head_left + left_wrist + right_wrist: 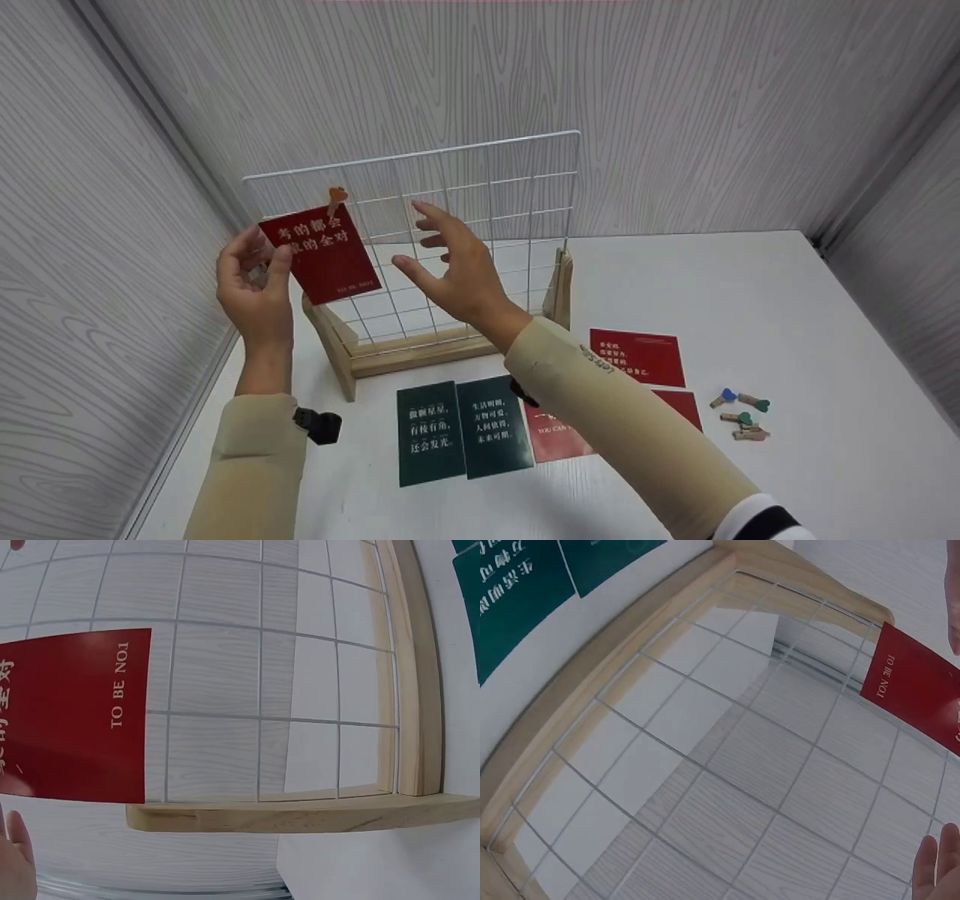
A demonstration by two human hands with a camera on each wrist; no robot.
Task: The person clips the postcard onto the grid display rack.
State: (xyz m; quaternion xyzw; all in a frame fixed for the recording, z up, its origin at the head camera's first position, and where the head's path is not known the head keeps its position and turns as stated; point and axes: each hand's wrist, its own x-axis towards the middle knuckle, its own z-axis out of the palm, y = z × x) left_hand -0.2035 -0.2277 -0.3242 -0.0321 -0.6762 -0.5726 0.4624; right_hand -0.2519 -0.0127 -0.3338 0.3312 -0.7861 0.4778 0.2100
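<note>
Both hands [259, 292] [466, 274], grip apart, flank the clipped red card [330, 262]; the right sleeve [622, 405] partly hides tabletop cards [652, 356].

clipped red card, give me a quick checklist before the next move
1. Red card level: not ok; it hangs tilted.
2. Orange clip at the card's top edge: ok.
3. Clip fastened to the grid: cannot tell.
4. Left grip touching the card: cannot tell; its thumb overlaps the card in the head view.
5. Right grip free: ok; it holds nothing.
6. Spare clips available: ok; several lie right of the grid.
</note>
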